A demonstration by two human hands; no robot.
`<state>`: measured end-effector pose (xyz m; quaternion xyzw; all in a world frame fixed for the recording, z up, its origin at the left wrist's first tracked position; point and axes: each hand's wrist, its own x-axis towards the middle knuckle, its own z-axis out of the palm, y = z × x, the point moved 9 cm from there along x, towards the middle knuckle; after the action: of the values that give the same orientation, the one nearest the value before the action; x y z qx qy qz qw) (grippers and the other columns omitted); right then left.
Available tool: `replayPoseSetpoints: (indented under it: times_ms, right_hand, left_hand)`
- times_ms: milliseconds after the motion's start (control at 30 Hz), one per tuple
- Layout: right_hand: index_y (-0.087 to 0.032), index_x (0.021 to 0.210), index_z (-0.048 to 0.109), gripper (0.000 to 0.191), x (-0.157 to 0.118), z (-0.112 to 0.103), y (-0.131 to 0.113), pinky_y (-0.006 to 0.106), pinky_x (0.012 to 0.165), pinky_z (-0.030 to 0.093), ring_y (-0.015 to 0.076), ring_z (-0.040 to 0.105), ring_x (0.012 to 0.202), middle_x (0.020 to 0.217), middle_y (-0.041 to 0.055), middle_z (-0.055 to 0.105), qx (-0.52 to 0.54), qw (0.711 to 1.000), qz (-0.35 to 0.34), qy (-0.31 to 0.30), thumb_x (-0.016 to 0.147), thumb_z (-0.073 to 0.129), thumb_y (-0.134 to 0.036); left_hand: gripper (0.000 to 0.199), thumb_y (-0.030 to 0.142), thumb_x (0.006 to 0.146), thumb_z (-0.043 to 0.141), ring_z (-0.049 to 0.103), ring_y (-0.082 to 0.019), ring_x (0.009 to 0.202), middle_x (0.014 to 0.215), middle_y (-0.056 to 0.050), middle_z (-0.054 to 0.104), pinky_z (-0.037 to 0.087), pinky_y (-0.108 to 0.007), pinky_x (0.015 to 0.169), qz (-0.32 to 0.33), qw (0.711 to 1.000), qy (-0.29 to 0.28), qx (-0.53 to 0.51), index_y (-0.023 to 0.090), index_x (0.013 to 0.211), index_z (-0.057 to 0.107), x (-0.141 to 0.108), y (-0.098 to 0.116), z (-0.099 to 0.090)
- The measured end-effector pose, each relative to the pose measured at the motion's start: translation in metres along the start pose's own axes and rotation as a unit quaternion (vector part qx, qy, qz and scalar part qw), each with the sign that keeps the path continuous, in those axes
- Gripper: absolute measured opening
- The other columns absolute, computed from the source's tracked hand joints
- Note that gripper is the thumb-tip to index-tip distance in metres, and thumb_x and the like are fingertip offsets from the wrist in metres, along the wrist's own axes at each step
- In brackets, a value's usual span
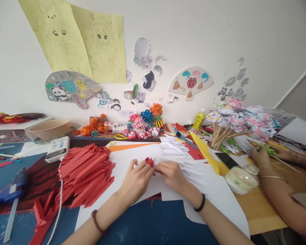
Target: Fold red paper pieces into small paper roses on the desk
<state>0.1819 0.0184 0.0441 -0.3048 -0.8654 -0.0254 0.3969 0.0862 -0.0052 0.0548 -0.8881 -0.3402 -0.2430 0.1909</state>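
A small red folded-paper piece (149, 162) sits between my two hands, above white paper sheets. My left hand (137, 178) has its fingers curled around the piece's left side. My right hand (172, 173) pinches at its right side, thumb and fingertips together. The fingertips of both hands nearly meet there. To the left lies a large heap of folded red paper strips (88, 172). A pile of folded white paper strips (177, 153) fans out behind and to the right of my right hand.
A blue glue gun (14, 190) and a white power bank (57, 149) with a cable lie left. At right are a phone (228, 160), a jar (242, 179), paper flowers (238, 119) and another person's hands (264, 156) holding green material. Small flower crafts (140, 124) line the wall.
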Motion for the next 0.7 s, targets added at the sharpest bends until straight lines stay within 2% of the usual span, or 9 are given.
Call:
replayPoseSetpoints:
  times_ms: [133,200,333,467,567,700]
  right_hand:
    - [-0.017,0.092,0.064,0.022,0.0017,-0.0014,0.0026,0.026,0.065,0.043,0.0155,0.062,0.072,0.079,0.0036,0.067,0.027,0.999,0.035,0.003,0.098,0.043,-0.013]
    - [-0.018,0.093,0.063,0.021,0.0013,-0.0042,0.0030,0.025,0.065,0.043,0.0148,0.062,0.071,0.080,0.0029,0.066,0.026,0.998,0.050,0.013,0.099,0.043,-0.013]
    - [-0.018,0.092,0.063,0.019,0.0008,-0.0081,0.0041,0.024,0.063,0.044,0.0134,0.061,0.068,0.079,0.0019,0.066,0.013,0.997,0.078,0.018,0.101,0.046,-0.020]
    - [-0.019,0.098,0.065,0.018,0.0022,-0.0086,0.0000,0.025,0.070,0.046,0.0151,0.065,0.076,0.085,0.0038,0.069,-0.004,0.998,0.056,0.008,0.101,0.049,-0.027]
    - [-0.018,0.097,0.065,0.019,0.0020,-0.0097,-0.0031,0.026,0.070,0.046,0.0161,0.065,0.077,0.084,0.0046,0.070,-0.008,0.999,0.032,0.020,0.101,0.048,-0.025]
    - [-0.018,0.090,0.064,0.021,0.0003,-0.0047,-0.0001,0.025,0.065,0.044,0.0144,0.061,0.070,0.079,0.0030,0.067,0.036,0.998,0.044,0.011,0.100,0.046,-0.019]
  left_hand:
    - [0.016,0.017,0.099,0.042,0.052,-0.018,0.079,0.084,-0.002,0.063,0.031,-0.036,0.076,-0.073,0.996,0.014,-0.039,0.019,0.091,0.056,0.0021,-0.0092,-0.0019]
    - [0.017,0.021,0.100,0.042,0.054,-0.018,0.079,0.085,-0.002,0.064,0.031,-0.036,0.076,-0.085,0.996,0.025,-0.030,0.019,0.092,0.056,0.0026,-0.0109,-0.0033]
    - [0.016,0.017,0.100,0.042,0.055,-0.018,0.080,0.087,-0.003,0.065,0.032,-0.035,0.077,-0.060,0.997,0.042,0.015,0.019,0.096,0.057,0.0016,-0.0086,-0.0019]
    - [0.014,0.016,0.100,0.042,0.053,-0.019,0.081,0.087,-0.004,0.063,0.033,-0.034,0.076,-0.054,0.998,0.035,0.013,0.018,0.096,0.056,-0.0002,-0.0110,0.0030]
    - [0.018,0.014,0.100,0.038,0.050,-0.020,0.080,0.087,-0.004,0.061,0.032,-0.034,0.073,-0.029,0.999,0.019,-0.013,0.018,0.095,0.056,0.0006,-0.0086,0.0044]
    - [0.023,0.009,0.098,0.035,0.047,-0.020,0.078,0.086,-0.004,0.060,0.032,-0.034,0.073,-0.003,0.999,0.002,-0.051,0.018,0.093,0.056,0.0020,-0.0053,0.0035]
